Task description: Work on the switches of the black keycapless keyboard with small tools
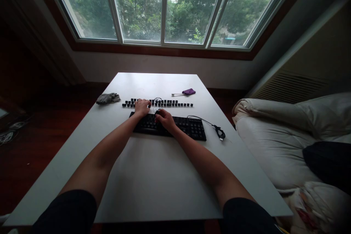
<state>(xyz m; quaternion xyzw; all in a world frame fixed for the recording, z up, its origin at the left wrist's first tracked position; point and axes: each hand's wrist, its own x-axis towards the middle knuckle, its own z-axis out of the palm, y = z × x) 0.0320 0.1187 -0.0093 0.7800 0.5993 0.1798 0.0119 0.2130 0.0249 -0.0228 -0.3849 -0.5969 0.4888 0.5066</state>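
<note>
The right grip [166, 119] is closed on a small dark piece [157, 112] over the black keyboard [192, 127], which lies on the white worktop [159, 175]. Whether the left grip [142, 107], at the keyboard's far edge, is open or closed, I cannot tell. Loose keycaps [179, 104] stand beyond in 2 rows.

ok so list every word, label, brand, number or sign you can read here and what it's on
No text can be read anywhere in the picture.
Keyboard: any markings on its keys are too small and dark to read.
Loose keycaps: too small to make out any letters or numbers.
Cable plug: too small to tell whether it carries a mark.
</note>
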